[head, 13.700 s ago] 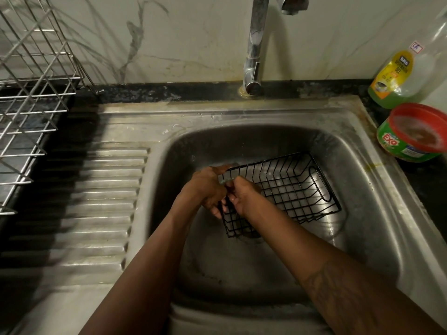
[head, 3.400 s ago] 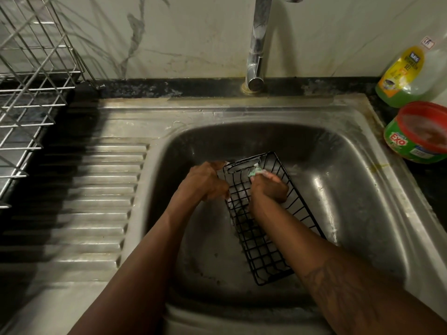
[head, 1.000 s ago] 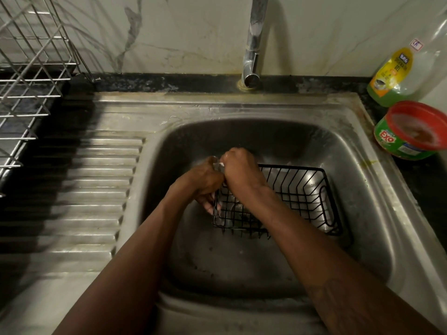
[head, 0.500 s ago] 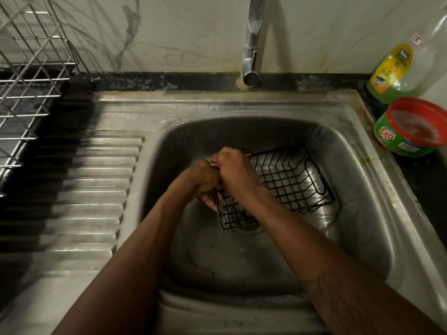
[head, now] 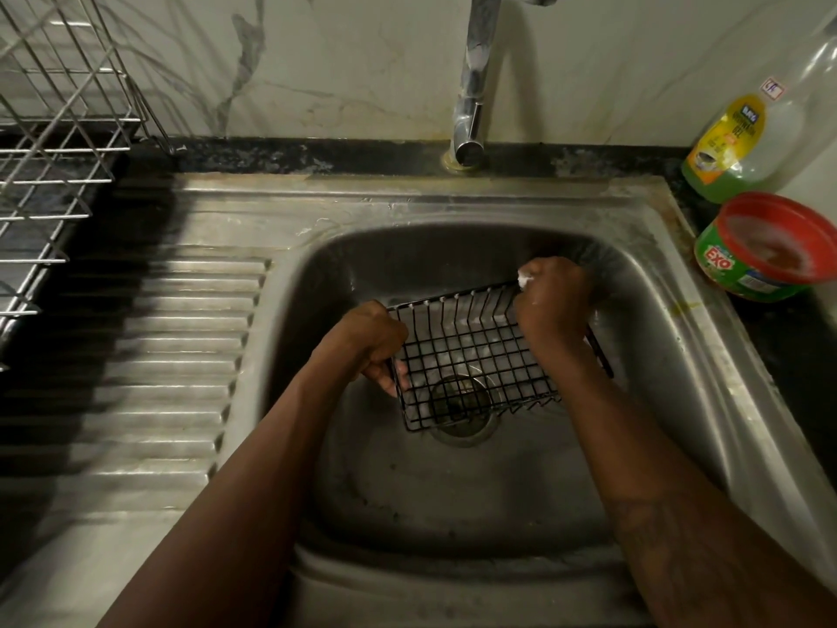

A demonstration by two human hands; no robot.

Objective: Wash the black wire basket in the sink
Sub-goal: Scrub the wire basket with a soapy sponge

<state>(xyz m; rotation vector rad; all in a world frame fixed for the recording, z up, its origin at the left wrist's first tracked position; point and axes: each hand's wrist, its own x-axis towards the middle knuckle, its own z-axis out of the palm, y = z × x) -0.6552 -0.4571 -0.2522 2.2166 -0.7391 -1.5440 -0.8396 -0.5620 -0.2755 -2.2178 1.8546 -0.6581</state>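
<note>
Gripping the basket (head: 471,351) at its left edge with our left hand (head: 371,339), right hand (head: 555,305) fisted round a scrubber (head: 525,278) mid-right. Looks light, stiff, likely slippery wet; hold rim wires.

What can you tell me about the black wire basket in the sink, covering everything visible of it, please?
The black wire basket is a shallow rectangular tray of thin, dark-coated wire in a square grid, with low sides of upright bars. It is held inside the steel sink, tilted, over the drain, which shows through. The left hand grips its left edge; the right hand, curled round a pale scrub pad, presses at its far right corner. Whether it touches the sink floor is unclear.
</note>
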